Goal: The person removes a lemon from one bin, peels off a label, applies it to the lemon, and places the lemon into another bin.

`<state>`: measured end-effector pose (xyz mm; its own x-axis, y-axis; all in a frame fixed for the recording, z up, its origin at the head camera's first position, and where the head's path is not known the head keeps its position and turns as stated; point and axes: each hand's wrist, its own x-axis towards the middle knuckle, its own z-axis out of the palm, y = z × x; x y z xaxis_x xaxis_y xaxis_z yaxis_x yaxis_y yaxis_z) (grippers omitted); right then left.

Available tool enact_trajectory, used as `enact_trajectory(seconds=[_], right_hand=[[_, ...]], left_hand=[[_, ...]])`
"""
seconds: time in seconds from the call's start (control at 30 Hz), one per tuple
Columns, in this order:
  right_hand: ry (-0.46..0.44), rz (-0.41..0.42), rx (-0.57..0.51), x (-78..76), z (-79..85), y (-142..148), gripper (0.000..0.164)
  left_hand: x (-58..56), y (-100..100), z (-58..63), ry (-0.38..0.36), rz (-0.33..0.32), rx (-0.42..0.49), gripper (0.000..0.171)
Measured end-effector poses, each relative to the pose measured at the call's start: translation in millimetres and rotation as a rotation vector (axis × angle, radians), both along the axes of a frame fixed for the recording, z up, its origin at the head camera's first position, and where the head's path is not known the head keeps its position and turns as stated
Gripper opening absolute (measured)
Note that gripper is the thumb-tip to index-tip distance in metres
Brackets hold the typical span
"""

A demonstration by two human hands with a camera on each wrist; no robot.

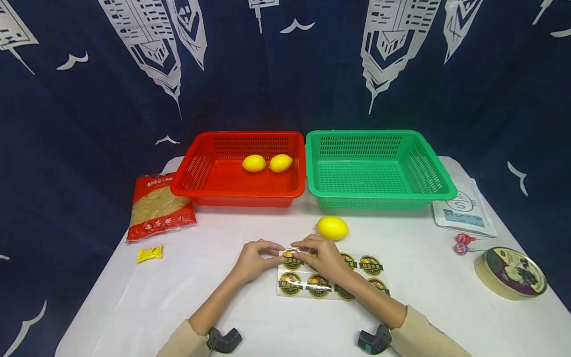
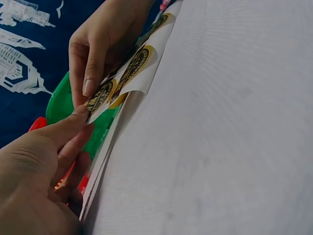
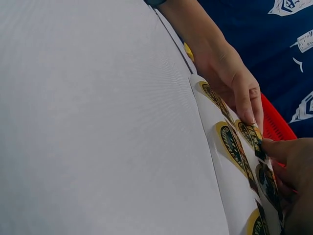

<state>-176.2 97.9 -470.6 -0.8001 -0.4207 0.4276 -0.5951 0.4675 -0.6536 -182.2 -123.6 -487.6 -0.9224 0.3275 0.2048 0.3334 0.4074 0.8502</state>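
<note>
A sheet of round black-and-gold stickers [image 1: 305,287] lies at the front middle of the white table, its far left corner lifted in the wrist views. My left hand [image 1: 253,259] pinches that corner between thumb and fingers. Close beside it, my right hand [image 1: 324,255] pinches the sheet's far edge near the same sticker [image 3: 244,132], its forearm crossing over the right part of the sheet. Just beyond the right hand sits a yellow lemon [image 1: 332,228]. The fingertips of both hands nearly meet in the left wrist view.
A red basket [image 1: 241,201] with two lemons [image 1: 254,163] stands at the back beside a green basket [image 1: 379,202]. Left are a red pasta bag [image 1: 161,206] and a yellow wrapped candy [image 1: 149,254]. Right are a white pouch [image 1: 464,213], lollipops [image 1: 462,244] and a round tin [image 1: 510,273].
</note>
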Motion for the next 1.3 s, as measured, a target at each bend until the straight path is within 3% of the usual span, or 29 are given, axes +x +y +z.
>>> enact_trajectory(seconds=[0.23, 0.43, 0.57, 0.87, 1.13, 1.3], right_hand=[[-0.040, -0.031, -0.046, 1.1, 2.8, 0.1, 0.016], [-0.073, -0.045, -0.115, 0.3, 4.0, 0.7, 0.013], [-0.103, -0.046, -0.151, 0.5, 3.6, 0.5, 0.012], [-0.168, -0.045, -0.199, 1.8, 2.8, 0.4, 0.011], [-0.339, -0.055, -0.206, 6.2, 8.7, 3.9, 0.011], [-0.387, -0.036, -0.240, 20.8, 35.7, 5.7, 0.010]], left_hand=[[3.7, 1.7, 5.1, -0.141, -0.007, 0.084, 0.025], [11.6, 4.1, 31.2, -0.167, -0.057, 0.135, 0.021], [12.7, 4.4, 35.7, -0.176, -0.054, 0.145, 0.019], [12.7, 4.9, 34.7, -0.240, -0.042, 0.202, 0.019], [12.7, 5.3, 34.3, -0.283, -0.023, 0.199, 0.018], [6.8, 2.6, 13.9, -0.255, 0.014, 0.151, 0.017]])
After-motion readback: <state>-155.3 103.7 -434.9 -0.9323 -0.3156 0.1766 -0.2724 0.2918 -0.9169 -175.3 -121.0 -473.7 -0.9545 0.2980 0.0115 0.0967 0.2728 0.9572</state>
